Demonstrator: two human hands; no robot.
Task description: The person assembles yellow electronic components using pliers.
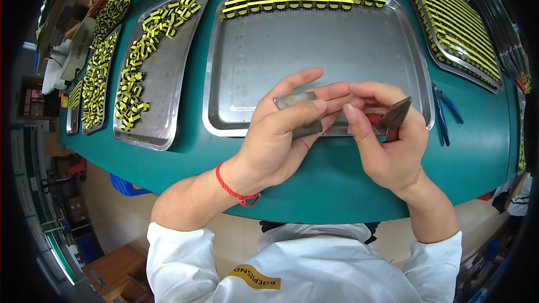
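Grey metal piece (pixel 295 100), flat and straight-edged: in the left hand (pixel 275 134), above the near edge of the centre tray. Thumb laid across it, the grip closed on the piece; metal shows on the far and near sides of the thumb, and whether it is one piece or two cannot be told.

Red-handled tool (pixel 397 113), dark pointed metal head: clasped in the right hand (pixel 393 160), head pointing far and right. Fingertips of both hands meet; whether they pinch something small between them cannot be told.

Red braided bracelet (pixel 236 191): on the left wrist.

Centre tray (pixel 314 50), metal, rectangular: beyond the hands; row of yellow-and-black parts (pixel 292 1) along its far edge.

Blue-handled pliers (pixel 444 111): just right of the centre tray.

Left tray (pixel 168 73), metal: loose yellow-and-black parts (pixel 135 73) heaped along its far and left sides.

Right tray (pixel 449 28): far right, filled with ordered rows of similar parts.

Green table (pixel 146 160): beneath all trays.
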